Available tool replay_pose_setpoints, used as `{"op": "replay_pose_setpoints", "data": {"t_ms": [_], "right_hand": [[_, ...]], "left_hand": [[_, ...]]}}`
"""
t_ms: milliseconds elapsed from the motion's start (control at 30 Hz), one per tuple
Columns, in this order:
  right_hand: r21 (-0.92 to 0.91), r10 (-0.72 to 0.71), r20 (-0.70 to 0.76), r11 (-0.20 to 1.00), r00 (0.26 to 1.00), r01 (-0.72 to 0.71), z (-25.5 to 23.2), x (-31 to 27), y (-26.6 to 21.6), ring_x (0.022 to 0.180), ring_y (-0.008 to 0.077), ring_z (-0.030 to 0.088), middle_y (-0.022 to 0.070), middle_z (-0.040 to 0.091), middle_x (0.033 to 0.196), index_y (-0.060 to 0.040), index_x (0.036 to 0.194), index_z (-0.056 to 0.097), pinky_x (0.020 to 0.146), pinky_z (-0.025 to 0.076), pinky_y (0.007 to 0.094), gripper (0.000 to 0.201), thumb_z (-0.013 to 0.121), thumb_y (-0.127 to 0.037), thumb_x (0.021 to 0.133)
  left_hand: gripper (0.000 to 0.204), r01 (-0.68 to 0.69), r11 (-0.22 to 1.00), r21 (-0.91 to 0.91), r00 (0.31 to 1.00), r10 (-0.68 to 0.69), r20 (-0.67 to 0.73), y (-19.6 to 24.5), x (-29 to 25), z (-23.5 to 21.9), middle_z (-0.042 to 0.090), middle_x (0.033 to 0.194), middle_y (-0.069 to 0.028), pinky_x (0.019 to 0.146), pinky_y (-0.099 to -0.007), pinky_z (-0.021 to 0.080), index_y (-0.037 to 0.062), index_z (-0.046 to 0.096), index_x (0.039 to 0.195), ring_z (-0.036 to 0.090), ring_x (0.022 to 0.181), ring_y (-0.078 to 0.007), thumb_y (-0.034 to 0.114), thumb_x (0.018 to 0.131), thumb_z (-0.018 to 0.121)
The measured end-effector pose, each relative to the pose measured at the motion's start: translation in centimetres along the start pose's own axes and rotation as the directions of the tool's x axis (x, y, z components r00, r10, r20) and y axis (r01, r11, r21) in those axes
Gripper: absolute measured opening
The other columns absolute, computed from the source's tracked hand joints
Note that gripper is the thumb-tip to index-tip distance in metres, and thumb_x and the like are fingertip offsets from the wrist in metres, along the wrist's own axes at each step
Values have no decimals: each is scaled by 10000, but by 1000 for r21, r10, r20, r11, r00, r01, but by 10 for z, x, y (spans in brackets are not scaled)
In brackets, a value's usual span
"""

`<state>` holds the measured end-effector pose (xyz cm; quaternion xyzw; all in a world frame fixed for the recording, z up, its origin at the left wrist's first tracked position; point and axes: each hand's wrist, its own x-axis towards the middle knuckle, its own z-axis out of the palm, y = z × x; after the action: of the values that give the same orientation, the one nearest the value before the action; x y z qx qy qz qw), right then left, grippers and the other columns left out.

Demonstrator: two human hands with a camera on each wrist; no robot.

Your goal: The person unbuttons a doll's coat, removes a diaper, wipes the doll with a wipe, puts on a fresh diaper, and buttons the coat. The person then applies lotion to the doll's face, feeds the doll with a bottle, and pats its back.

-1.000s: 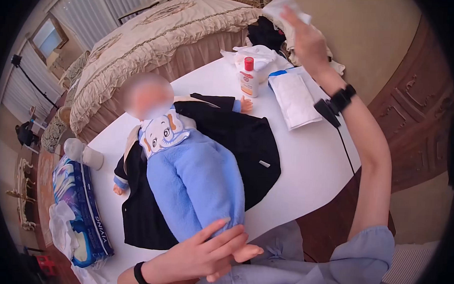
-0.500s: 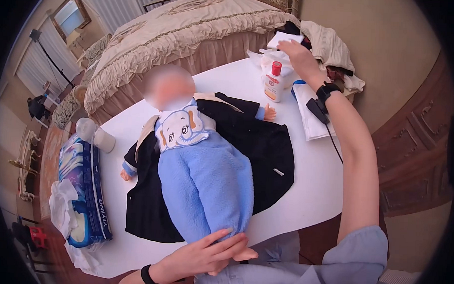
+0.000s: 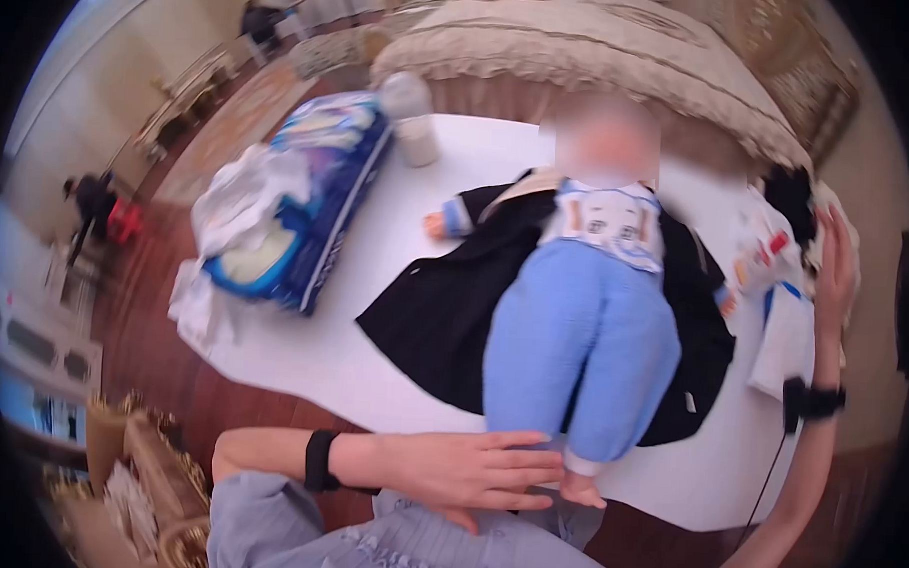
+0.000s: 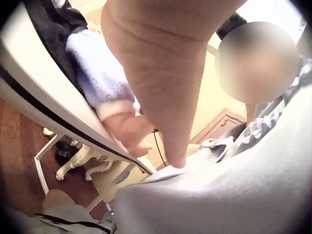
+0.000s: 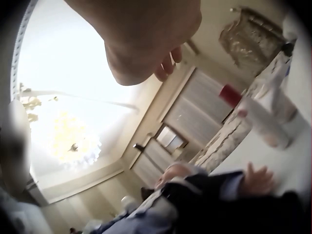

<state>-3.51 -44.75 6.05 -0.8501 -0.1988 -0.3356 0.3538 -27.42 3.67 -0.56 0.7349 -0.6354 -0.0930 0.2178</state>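
Left hand [image 3: 478, 470] flat at doll [image 3: 588, 319] feet; right hand [image 3: 836, 267] blurred.

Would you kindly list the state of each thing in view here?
Doll: lying face up on the black coat.
Left hand: fingers straight, resting at the doll's feet.
Right hand: raised, fingers straight, holding nothing visible.
Red-capped bottle: upright, capped.
Blue pack: lying flat, torn open.

Pale blue sleeves [image 3: 266, 518], a black band [image 3: 320, 461] on each wrist.
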Motion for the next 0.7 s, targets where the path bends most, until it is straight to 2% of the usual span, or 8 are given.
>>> {"op": "replay_pose_setpoints", "data": {"t_ms": [100, 167, 233, 300, 400, 467, 633, 700], "right_hand": [[-92, -95, 196, 989, 976, 115, 30, -40, -96, 1289, 268, 534, 154, 603, 1332, -7, 1360, 538, 1103, 364, 350, 403, 553, -84, 965], [-64, -273, 471, 938, 839, 341, 51, -61, -157, 1325, 325, 500, 165, 579, 1358, -22, 1348, 552, 1128, 340, 439, 492, 646, -97, 871], [138, -438, 609, 880, 661, 455, 77, -78, -191, 1346, 346, 471, 156, 560, 1380, -38, 1329, 568, 1139, 301, 530, 548, 703, -175, 816], [214, -428, 689, 891, 585, 399, 93, -96, -219, 1356, 335, 458, 144, 537, 1407, -49, 1309, 588, 1144, 278, 563, 574, 739, -253, 795], [212, -438, 747, 870, 501, 445, 108, -107, -240, 1308, 323, 505, 153, 596, 1316, -47, 1261, 619, 1149, 277, 562, 581, 763, -321, 769], [199, -438, 737, 868, 515, 454, 109, -106, -240, 1258, 314, 541, 148, 630, 1241, -40, 1230, 633, 1149, 279, 563, 564, 769, -326, 764], [151, -415, 744, 868, 524, 473, 111, -95, -258, 1093, 283, 632, 114, 694, 1036, -12, 1149, 658, 1125, 337, 529, 482, 772, -286, 769], [161, -408, 728, 883, 551, 441, 111, -87, -272, 1040, 279, 650, 111, 695, 1014, 1, 1113, 663, 1081, 400, 486, 416, 764, -228, 781]], "left_hand": [[750, 30, 997, -70, 985, -41, -168, 1, -17, -4, 378, 1515, -216, 1184, -550, 212, 34, 405, 1461, 319, 1440, -369, 442, 880, 645], [692, 160, 987, 31, 913, -136, -384, -5, -33, -14, 448, 1463, -191, 1166, -546, 251, 60, 453, 1429, 384, 1398, -372, 385, 866, 690], [669, 428, 880, 207, 806, -267, -528, -11, -66, -39, 512, 1368, -168, 1143, -526, 329, 83, 532, 1352, 465, 1320, -353, 232, 752, 787], [606, 692, 608, 389, 618, -220, -755, -20, -105, -63, 582, 1264, -133, 1067, -489, 422, 85, 605, 1262, 534, 1230, -354, 136, 695, 812], [439, 943, 228, 242, 288, -197, -937, -24, -166, -96, 605, 1105, -141, 909, -439, 473, 53, 660, 1138, 568, 1046, -345, 65, 713, 770], [412, 978, 8, 208, 206, -193, -959, -28, -213, -111, 607, 1124, -139, 941, -431, 453, 64, 669, 1142, 554, 1066, -336, 83, 736, 738], [453, 970, -32, 242, 225, -261, -939, -52, -255, -130, 625, 1156, -123, 975, -426, 435, 82, 674, 1163, 564, 1078, -317, 193, 726, 715], [477, 975, -37, 220, 182, -439, -880, -62, -249, -134, 645, 1178, -120, 973, -423, 452, 86, 678, 1175, 586, 1106, -311, 236, 723, 707]]}}
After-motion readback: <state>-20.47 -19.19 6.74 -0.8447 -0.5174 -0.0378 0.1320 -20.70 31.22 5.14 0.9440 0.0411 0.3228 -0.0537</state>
